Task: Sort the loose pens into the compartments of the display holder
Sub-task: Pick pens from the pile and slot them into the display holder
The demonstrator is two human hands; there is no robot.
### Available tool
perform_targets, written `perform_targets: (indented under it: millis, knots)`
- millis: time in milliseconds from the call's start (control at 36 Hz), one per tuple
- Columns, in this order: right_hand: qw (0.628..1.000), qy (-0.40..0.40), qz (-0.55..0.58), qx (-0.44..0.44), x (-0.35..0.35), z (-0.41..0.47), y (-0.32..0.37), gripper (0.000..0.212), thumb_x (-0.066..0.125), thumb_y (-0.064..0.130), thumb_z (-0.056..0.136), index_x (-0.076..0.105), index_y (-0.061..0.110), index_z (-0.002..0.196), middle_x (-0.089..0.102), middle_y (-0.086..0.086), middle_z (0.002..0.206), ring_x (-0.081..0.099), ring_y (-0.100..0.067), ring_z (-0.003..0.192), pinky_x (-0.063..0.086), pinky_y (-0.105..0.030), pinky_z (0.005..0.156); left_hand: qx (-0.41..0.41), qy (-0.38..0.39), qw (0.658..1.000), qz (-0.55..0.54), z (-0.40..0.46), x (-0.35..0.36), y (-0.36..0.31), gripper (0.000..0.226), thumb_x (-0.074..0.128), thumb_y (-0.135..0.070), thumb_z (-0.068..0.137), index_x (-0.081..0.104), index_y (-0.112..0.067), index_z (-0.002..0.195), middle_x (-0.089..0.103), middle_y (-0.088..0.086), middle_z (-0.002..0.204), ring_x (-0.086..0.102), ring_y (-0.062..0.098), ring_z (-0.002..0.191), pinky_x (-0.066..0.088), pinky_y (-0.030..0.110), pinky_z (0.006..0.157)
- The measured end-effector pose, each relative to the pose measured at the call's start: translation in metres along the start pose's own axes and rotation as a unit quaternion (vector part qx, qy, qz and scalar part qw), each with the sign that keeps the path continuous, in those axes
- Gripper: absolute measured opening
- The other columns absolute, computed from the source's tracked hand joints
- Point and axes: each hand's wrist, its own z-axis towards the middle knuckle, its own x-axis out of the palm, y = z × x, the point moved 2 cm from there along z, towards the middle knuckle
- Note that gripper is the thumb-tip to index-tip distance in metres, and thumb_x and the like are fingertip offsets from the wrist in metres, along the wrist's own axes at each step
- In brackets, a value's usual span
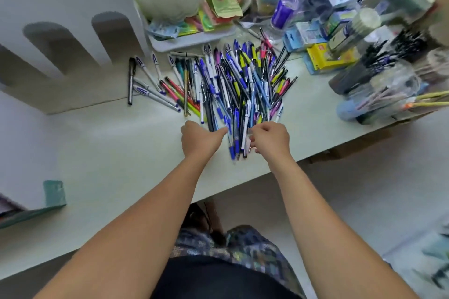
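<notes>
A big pile of loose pens [238, 85], blue, white, black, yellow and pink, lies fanned out on the pale table [109, 153]. A few more white and red pens [155, 85] lie spread to its left. The white display holder [60, 2] with arched openings stands at the back left. My left hand [200, 139] is at the pile's near left edge, thumb stretched onto the dark pens; its fingers are hidden. My right hand [271, 139] is at the near right edge, its fingers curled against the ends of a few blue and white pens.
A tray [192, 40] of coloured packets sits behind the pile. Bottles, boxes and a yellow box [325, 56] crowd the back right. Clear cups [388, 90] of pens and pencils stand at the right. The table's front edge runs diagonally just behind my forearms.
</notes>
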Motion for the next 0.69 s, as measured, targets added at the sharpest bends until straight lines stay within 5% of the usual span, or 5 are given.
perform_targets:
  millis: [83, 167, 417, 556, 694]
  knots:
    - [1.000, -0.009, -0.008, -0.022, -0.011, 0.017, 0.003, 0.021, 0.057, 0.014, 0.090, 0.071, -0.002, 0.085, 0.071, -0.021, 0.082, 0.070, -0.039, 0.082, 0.061, -0.051, 0.076, -0.012, -0.026, 0.999, 0.020, 0.000, 0.022, -0.022, 0.108, 0.086, -0.065, 0.063, 0.040, -0.003, 0.138, 0.047, 0.014, 0.139, 0.052, 0.033, 0.126, 0.052, 0.042, 0.095]
    - [0.999, 0.001, -0.016, -0.033, -0.015, 0.033, 0.005, 0.021, 0.058, 0.015, 0.090, 0.070, 0.001, 0.079, 0.070, -0.018, 0.077, 0.069, -0.037, 0.078, 0.061, -0.050, 0.076, -0.022, -0.037, 0.998, 0.048, -0.002, 0.038, -0.040, 0.108, 0.090, -0.056, 0.064, 0.034, -0.002, 0.139, 0.044, 0.015, 0.141, 0.049, 0.034, 0.128, 0.049, 0.041, 0.097]
    - [0.982, 0.099, -0.081, -0.137, 0.002, 0.080, 0.013, 0.023, 0.054, 0.011, 0.084, 0.058, -0.008, 0.072, 0.061, -0.024, 0.073, 0.046, -0.020, 0.059, 0.046, -0.040, 0.056, -0.034, -0.070, 0.994, 0.070, -0.001, 0.055, -0.046, 0.074, 0.090, -0.044, 0.068, 0.046, -0.007, 0.114, 0.053, 0.006, 0.106, 0.060, 0.029, 0.096, 0.042, 0.029, 0.065]
    - [0.957, 0.179, -0.126, -0.189, 0.005, 0.095, 0.009, 0.045, 0.063, 0.011, 0.088, 0.042, 0.017, 0.048, 0.039, 0.005, 0.041, 0.035, -0.010, 0.041, 0.033, -0.026, 0.050, -0.087, -0.100, 0.990, 0.046, -0.003, 0.059, -0.048, 0.056, 0.087, -0.048, 0.069, 0.051, -0.009, 0.087, 0.052, 0.002, 0.076, 0.054, 0.020, 0.066, 0.031, 0.028, 0.045]
    - [0.941, 0.216, -0.153, -0.212, 0.011, 0.099, 0.003, 0.045, 0.064, 0.009, 0.085, 0.037, 0.017, 0.050, 0.034, 0.003, 0.045, 0.031, -0.010, 0.041, 0.027, -0.025, 0.045, -0.090, -0.111, 0.988, 0.060, -0.004, 0.063, -0.050, 0.039, 0.078, -0.024, 0.077, 0.043, -0.014, 0.064, 0.049, 0.001, 0.062, 0.050, 0.022, 0.056, 0.030, 0.026, 0.044]
